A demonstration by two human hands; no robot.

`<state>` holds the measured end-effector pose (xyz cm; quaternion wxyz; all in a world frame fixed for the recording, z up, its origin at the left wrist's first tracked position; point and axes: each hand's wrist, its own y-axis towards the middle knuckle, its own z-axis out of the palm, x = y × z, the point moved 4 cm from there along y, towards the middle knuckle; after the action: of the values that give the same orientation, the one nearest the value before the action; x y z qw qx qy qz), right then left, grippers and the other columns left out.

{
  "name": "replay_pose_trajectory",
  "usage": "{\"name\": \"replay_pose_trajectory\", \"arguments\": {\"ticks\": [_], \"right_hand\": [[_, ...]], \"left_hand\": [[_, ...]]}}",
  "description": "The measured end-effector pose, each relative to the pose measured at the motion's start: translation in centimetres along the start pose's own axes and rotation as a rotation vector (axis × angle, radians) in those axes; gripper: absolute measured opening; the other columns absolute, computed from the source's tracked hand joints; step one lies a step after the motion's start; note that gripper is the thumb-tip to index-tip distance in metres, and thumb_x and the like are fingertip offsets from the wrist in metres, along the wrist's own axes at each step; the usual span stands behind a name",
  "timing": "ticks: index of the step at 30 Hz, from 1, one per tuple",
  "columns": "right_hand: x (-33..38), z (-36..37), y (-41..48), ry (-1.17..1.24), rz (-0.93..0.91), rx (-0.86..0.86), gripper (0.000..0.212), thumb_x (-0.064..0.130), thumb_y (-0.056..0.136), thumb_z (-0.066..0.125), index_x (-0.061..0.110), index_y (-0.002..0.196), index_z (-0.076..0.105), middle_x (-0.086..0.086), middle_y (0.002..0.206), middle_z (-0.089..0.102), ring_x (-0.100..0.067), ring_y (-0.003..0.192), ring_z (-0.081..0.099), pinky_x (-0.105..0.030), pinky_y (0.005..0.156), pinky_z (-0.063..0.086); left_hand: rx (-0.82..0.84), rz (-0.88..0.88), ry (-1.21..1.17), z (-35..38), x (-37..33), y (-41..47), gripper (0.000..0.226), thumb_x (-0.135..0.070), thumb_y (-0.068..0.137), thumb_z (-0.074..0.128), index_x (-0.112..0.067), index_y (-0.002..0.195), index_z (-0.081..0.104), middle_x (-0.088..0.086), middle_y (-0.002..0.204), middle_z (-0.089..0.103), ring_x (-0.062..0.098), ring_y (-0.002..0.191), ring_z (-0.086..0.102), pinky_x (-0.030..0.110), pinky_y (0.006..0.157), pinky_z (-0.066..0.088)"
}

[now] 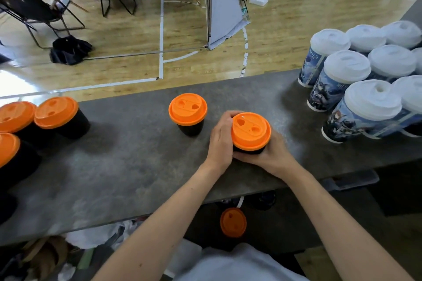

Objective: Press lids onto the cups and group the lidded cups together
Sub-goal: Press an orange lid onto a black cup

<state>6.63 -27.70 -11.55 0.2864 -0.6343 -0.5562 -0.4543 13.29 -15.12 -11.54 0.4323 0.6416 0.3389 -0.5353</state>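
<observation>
Clutter flanks the work on both sides. At the left edge I see a cluster of black cups with orange lids, standing close together; at the right, a packed group of printed cups with white lids. One lone lidded black cup stands just beyond the hands and to their left, apart from them. The held cup, black with an orange lid seated on top, is right of centre near the tabletop's front edge; I cannot tell whether its base touches down. Grip as observed: left hand curled round the cup's left side, right hand wrapped round its right side, both closed on it below the lid. A loose orange lid lies below the tabletop edge, between the forearms. The tabletop is mottled grey. Beyond it: a wooden floor with white lines, folding chairs, a white panel.
</observation>
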Motion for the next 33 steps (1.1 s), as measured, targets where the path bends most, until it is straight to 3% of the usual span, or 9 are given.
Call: {"name": "replay_pose_trajectory", "arguments": {"ticks": [3, 8, 10, 14, 19, 22, 25, 29, 33], "right_hand": [[0.3, 0.0, -0.3, 0.005, 0.000, -0.051, 0.093, 0.043, 0.053, 0.097, 0.017, 0.129, 0.050, 0.008, 0.122, 0.061, 0.000, 0.115, 0.059, -0.014, 0.095, 0.045], [-1.1, -0.3, -0.4, -0.014, 0.024, -0.070, 0.082, 0.012, 0.057, 0.098, 0.021, 0.121, 0.047, 0.019, 0.111, 0.057, 0.017, 0.103, 0.054, -0.001, 0.085, 0.038], [-0.8, -0.3, -0.2, -0.007, 0.031, -0.032, 0.083, 0.016, 0.056, 0.098, 0.020, 0.124, 0.050, 0.018, 0.114, 0.058, 0.016, 0.107, 0.055, -0.003, 0.088, 0.039], [0.0, 0.1, -0.2, 0.013, 0.009, -0.030, 0.094, 0.045, 0.053, 0.095, 0.018, 0.131, 0.051, 0.009, 0.124, 0.061, 0.001, 0.117, 0.058, -0.013, 0.097, 0.044], [-0.2, -0.1, -0.3, 0.020, 0.029, -0.071, 0.089, 0.029, 0.054, 0.100, 0.027, 0.126, 0.047, 0.017, 0.117, 0.061, 0.005, 0.110, 0.059, -0.010, 0.089, 0.045], [-0.2, -0.3, -0.3, 0.027, 0.040, -0.016, 0.083, 0.028, 0.058, 0.091, 0.029, 0.129, 0.049, 0.015, 0.119, 0.063, 0.002, 0.113, 0.059, -0.014, 0.095, 0.045], [0.0, -0.1, -0.2, 0.035, 0.034, 0.021, 0.087, 0.031, 0.060, 0.095, 0.023, 0.135, 0.050, 0.010, 0.125, 0.063, -0.003, 0.119, 0.059, -0.022, 0.101, 0.046], [0.3, 0.2, -0.3, 0.041, 0.043, -0.036, 0.095, 0.039, 0.053, 0.099, 0.024, 0.131, 0.045, 0.017, 0.123, 0.059, 0.003, 0.116, 0.057, -0.012, 0.094, 0.045], [-0.2, -0.2, -0.3, 0.020, 0.055, -0.031, 0.086, 0.023, 0.059, 0.097, 0.033, 0.125, 0.042, 0.019, 0.120, 0.058, 0.008, 0.113, 0.056, -0.006, 0.091, 0.041]], "left_hand": [[0.006, 0.010, 0.002, 0.3, -0.4, -0.1, 0.034, -0.033, 0.103, 0.030, -0.026, 0.109, 0.062, 0.003, 0.108, 0.070, 0.017, 0.104, 0.067, 0.032, 0.092, 0.052], [0.011, -0.008, -0.053, 0.3, -0.1, -0.2, 0.034, -0.027, 0.100, 0.033, -0.014, 0.112, 0.063, 0.007, 0.110, 0.071, 0.021, 0.106, 0.067, 0.039, 0.095, 0.052], [0.019, -0.017, -0.030, 0.3, -0.2, -0.2, 0.039, -0.031, 0.103, 0.032, -0.012, 0.117, 0.063, 0.008, 0.113, 0.071, 0.023, 0.110, 0.067, 0.045, 0.098, 0.052], [-0.004, 0.010, 0.035, 0.1, -0.2, 0.0, 0.038, -0.025, 0.106, 0.029, -0.013, 0.122, 0.061, 0.007, 0.117, 0.068, 0.022, 0.112, 0.065, 0.046, 0.099, 0.051], [-0.024, 0.019, 0.007, 0.1, -0.2, -0.1, 0.039, -0.026, 0.101, 0.032, -0.012, 0.122, 0.061, 0.006, 0.116, 0.068, 0.024, 0.111, 0.065, 0.048, 0.097, 0.052], [-0.015, 0.011, -0.021, 0.1, -0.1, -0.1, 0.038, -0.027, 0.102, 0.033, -0.015, 0.122, 0.062, 0.007, 0.117, 0.069, 0.026, 0.113, 0.065, 0.051, 0.100, 0.050], [-0.013, 0.018, 0.008, 0.1, -0.1, -0.1, 0.038, -0.027, 0.107, 0.029, -0.016, 0.122, 0.063, 0.007, 0.119, 0.068, 0.024, 0.115, 0.065, 0.048, 0.102, 0.049], [-0.037, 0.018, 0.007, 0.1, -0.3, -0.1, 0.037, -0.020, 0.105, 0.029, -0.014, 0.120, 0.062, 0.003, 0.115, 0.068, 0.022, 0.111, 0.065, 0.044, 0.098, 0.052], [-0.055, 0.017, -0.048, 0.0, -0.5, -0.3, 0.033, -0.023, 0.100, 0.034, -0.014, 0.116, 0.061, 0.003, 0.112, 0.069, 0.024, 0.108, 0.066, 0.043, 0.095, 0.053]]}}
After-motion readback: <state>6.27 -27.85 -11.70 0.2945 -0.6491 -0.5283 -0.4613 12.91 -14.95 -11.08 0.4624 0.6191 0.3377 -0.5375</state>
